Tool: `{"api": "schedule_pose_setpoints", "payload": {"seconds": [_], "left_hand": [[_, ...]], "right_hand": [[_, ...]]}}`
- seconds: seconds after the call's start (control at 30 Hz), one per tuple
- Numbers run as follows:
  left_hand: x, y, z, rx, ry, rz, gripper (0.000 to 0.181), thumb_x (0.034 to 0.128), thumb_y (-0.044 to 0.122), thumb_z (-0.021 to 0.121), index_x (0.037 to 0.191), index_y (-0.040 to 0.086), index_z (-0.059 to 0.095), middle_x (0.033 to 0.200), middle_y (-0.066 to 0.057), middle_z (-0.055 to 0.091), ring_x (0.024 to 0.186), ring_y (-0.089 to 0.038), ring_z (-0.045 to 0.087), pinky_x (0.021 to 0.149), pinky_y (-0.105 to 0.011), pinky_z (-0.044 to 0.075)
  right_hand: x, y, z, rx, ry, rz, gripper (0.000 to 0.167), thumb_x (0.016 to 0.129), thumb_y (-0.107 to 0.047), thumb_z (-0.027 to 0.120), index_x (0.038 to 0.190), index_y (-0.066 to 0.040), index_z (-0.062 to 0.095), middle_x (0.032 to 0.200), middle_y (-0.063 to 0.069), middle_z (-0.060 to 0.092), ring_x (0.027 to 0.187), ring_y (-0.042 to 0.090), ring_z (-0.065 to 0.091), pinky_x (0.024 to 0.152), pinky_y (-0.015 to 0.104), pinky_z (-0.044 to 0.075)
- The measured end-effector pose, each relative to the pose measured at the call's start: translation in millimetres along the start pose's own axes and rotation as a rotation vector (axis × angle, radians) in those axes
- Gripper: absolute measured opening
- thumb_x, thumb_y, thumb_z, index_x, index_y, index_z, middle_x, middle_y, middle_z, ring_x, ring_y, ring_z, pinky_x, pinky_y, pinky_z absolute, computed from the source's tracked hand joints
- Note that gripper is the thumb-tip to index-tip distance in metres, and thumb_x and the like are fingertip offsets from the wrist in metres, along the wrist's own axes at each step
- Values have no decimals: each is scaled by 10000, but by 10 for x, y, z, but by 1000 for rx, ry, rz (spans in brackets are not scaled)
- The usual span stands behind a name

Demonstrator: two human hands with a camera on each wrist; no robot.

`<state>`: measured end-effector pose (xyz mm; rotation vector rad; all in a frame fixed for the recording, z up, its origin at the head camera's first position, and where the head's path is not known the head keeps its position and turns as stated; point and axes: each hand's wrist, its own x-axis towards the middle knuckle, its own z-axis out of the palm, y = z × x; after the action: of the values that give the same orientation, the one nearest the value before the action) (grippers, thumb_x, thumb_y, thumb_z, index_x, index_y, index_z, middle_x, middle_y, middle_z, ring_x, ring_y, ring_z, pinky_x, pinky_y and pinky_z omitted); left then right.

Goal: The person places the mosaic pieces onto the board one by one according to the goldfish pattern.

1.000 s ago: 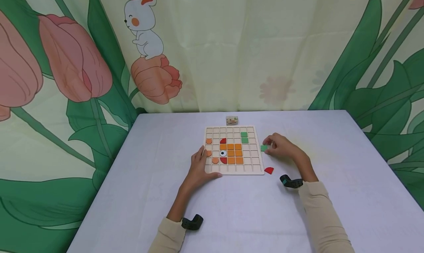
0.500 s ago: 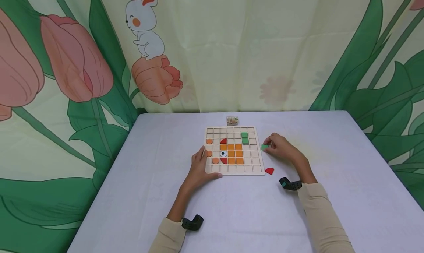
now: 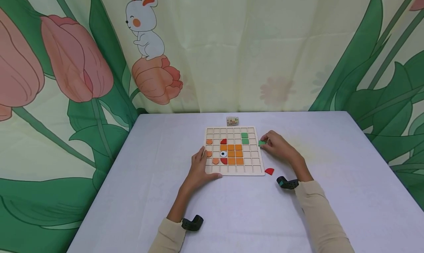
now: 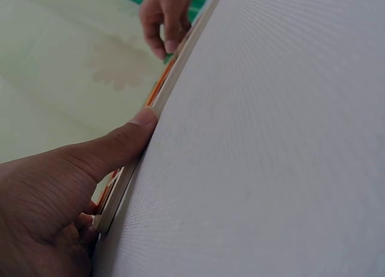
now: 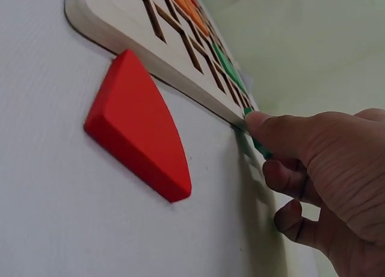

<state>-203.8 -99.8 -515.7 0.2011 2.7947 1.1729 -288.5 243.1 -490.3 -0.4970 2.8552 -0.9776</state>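
Note:
A pale wooden grid board (image 3: 253, 169) lies on the table. My left hand (image 3: 198, 169) grips its near left corner, the thumb along the front edge and the fingers at the left side. My right hand (image 3: 279, 147) pinches a green square tile (image 3: 261, 143) just at the board's right edge; in the right wrist view the fingers mostly hide this green tile (image 5: 257, 141). Set in the grid are orange squares (image 3: 235, 153), orange discs (image 3: 215, 161), two red pieces (image 3: 223, 160), a disc with an eye (image 3: 223, 154) and two green squares (image 3: 244, 138).
A red fan-shaped piece (image 3: 269, 171) lies on the white tablecloth (image 3: 238, 212), close to the board's near right corner. Behind the board stands a small patterned block or box (image 3: 232, 121). A printed curtain (image 3: 225, 54) hangs beyond the table's far edge.
My right hand, with the green tile, has shifted slightly away from me and left, up to the board's right edge. My left hand and the board keep their places.

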Motion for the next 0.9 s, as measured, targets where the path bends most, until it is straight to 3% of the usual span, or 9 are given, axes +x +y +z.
{"api": "schedule_pose_setpoints", "payload": {"seconds": [0.37, 0.9], "left_hand": [[0, -1, -2, 1, -8, 0, 1211, 783, 409, 942, 1687, 29, 230, 1792, -137, 128, 1584, -390, 210, 1228, -549, 416], [-10, 2, -13, -8, -10, 0, 1207, 783, 405, 939, 1688, 35, 231, 1794, -134, 125, 1586, -391, 204, 1226, -555, 418]], "right_hand": [[159, -171, 89, -52, -36, -20, 266, 1019, -117, 717, 1213, 57, 663, 1191, 190, 595, 1023, 280, 566, 922, 393, 545], [233, -231, 137, -62, -43, 1, 265, 1034, -109, 691, 1242, 53, 665, 1240, 183, 588, 1073, 287, 568, 981, 431, 535]]}}
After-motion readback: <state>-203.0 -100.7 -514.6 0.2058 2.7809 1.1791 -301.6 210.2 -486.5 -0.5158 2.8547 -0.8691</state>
